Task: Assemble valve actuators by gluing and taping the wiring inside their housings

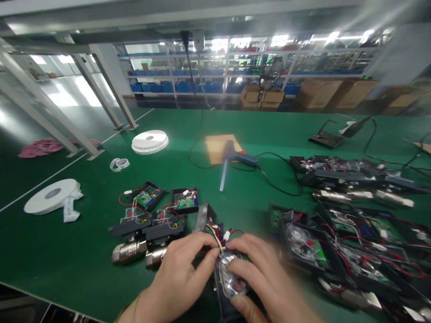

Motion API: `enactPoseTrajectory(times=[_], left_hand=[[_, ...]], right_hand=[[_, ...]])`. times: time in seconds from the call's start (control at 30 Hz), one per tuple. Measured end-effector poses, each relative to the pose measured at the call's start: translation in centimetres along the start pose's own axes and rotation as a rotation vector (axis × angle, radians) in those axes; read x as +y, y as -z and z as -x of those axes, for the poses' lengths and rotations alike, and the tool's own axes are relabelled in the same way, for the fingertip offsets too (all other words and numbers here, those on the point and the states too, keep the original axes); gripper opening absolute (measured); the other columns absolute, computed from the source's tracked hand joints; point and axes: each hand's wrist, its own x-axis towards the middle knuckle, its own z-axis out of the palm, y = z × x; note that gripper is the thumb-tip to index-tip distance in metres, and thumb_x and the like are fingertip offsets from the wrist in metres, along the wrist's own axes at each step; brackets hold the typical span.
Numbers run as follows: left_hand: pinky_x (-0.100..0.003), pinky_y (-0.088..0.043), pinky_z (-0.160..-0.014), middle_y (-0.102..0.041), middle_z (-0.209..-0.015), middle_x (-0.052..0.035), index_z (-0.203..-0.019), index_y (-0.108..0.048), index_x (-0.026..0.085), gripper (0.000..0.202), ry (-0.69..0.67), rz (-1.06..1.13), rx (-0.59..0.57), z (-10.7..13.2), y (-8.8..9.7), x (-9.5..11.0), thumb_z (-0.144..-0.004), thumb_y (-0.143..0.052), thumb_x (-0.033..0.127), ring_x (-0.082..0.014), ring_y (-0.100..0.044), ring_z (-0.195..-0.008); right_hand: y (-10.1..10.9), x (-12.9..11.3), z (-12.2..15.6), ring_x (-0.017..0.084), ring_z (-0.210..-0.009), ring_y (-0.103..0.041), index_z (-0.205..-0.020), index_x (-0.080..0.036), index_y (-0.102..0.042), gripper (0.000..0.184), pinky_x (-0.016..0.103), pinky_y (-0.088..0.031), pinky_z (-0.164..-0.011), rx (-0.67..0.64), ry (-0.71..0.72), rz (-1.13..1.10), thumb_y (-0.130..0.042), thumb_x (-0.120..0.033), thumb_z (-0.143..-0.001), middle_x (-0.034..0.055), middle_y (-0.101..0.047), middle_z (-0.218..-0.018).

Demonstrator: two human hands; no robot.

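Both my hands meet at the bottom middle over one black valve assembly with a clear round part (230,279) and coloured wires (218,237). My left hand (182,274) curls round its left side, thumb and fingers pinched near the wires. My right hand (261,280) wraps over the clear part from the right, fingers closed on it. Just left of my hands lie two finished units (148,229) with green circuit boards, red wires and metal valve ends.
A heap of similar black units (350,242) fills the right of the green table. A glue gun (235,158) with its cable lies in the middle by a brown mat (215,146). White tape rolls (150,141) (52,196) lie at the left. Shelves and cardboard boxes stand behind.
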Motion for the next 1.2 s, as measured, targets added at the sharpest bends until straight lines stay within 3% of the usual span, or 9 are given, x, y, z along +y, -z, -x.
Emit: enactPoseTrajectory(times=[0.07,0.13,0.27,0.37,0.63,0.83,1.2], left_hand=[[-0.025,-0.053,-0.073,-0.070,-0.088,-0.0010,-0.096,-0.065,0.019,0.010,-0.140,-0.157,0.052,-0.5,0.7,0.0,-0.095,-0.058,0.012,-0.0144,-0.066,-0.079],[-0.028,-0.052,-0.070,-0.067,-0.088,-0.0047,-0.100,-0.067,0.016,0.014,-0.313,-0.315,0.031,-1.4,1.7,-0.2,-0.095,-0.056,0.010,-0.0170,-0.061,-0.078],[-0.032,-0.051,-0.066,-0.067,-0.085,-0.0067,-0.105,-0.067,0.010,0.019,-0.600,-0.451,-0.163,-3.7,3.3,-0.3,-0.098,-0.049,0.009,-0.0181,-0.056,-0.073],[-0.033,-0.051,-0.062,-0.069,-0.083,-0.0072,-0.104,-0.067,0.009,0.023,-0.711,-0.520,-0.294,-4.9,4.0,0.0,-0.101,-0.043,0.010,-0.0183,-0.056,-0.070],[-0.034,-0.056,-0.072,-0.068,-0.084,-0.0085,-0.093,-0.069,0.010,0.026,-0.861,-0.595,-0.461,-6.3,4.4,0.6,-0.100,-0.045,0.010,-0.0204,-0.062,-0.077],[-0.035,-0.052,-0.063,-0.069,-0.084,-0.0089,-0.083,-0.070,0.013,0.034,-1.023,-0.656,-0.559,-7.4,4.3,1.1,-0.099,-0.040,0.010,-0.0192,-0.059,-0.069],[-0.035,-0.048,-0.059,-0.071,-0.080,-0.0064,-0.081,-0.071,0.016,0.034,-1.019,-0.634,-0.385,-6.6,4.6,0.6,-0.099,-0.042,0.010,-0.0185,-0.059,-0.066]], right_hand=[[-0.2,0.0,0.1,0.031,-0.117,-0.058,-0.123,-0.022,-0.058,0.034,0.046,-0.052,-0.096,0.007,0.014,0.007,-0.061,-0.024,-0.089,0.0128,-0.063,-0.127],[0.1,-0.2,0.1,0.031,-0.120,-0.057,-0.122,-0.022,-0.058,0.034,0.046,-0.052,-0.098,-0.019,-0.014,0.013,-0.062,-0.021,-0.089,0.0127,-0.062,-0.129],[0.9,-0.6,-0.2,0.030,-0.122,-0.057,-0.122,-0.023,-0.058,0.033,0.045,-0.052,-0.100,-0.053,-0.041,0.009,-0.063,-0.022,-0.090,0.0119,-0.063,-0.131],[0.9,-0.6,-0.3,0.030,-0.122,-0.057,-0.122,-0.024,-0.059,0.035,0.045,-0.053,-0.101,-0.074,-0.055,0.008,-0.063,-0.020,-0.088,0.0112,-0.063,-0.131],[1.2,-0.9,-0.1,0.031,-0.125,-0.055,-0.124,-0.024,-0.057,0.036,0.047,-0.052,-0.104,-0.090,-0.078,0.011,-0.063,-0.020,-0.089,0.0127,-0.061,-0.134],[1.1,-0.9,0.2,0.030,-0.129,-0.052,-0.126,-0.023,-0.055,0.036,0.049,-0.049,-0.108,-0.099,-0.053,0.001,-0.060,-0.020,-0.091,0.0143,-0.058,-0.135],[1.0,-0.2,0.0,0.028,-0.129,-0.051,-0.129,-0.025,-0.054,0.033,0.044,-0.047,-0.108,-0.107,-0.011,0.008,-0.056,-0.023,-0.096,0.0103,-0.060,-0.136]])
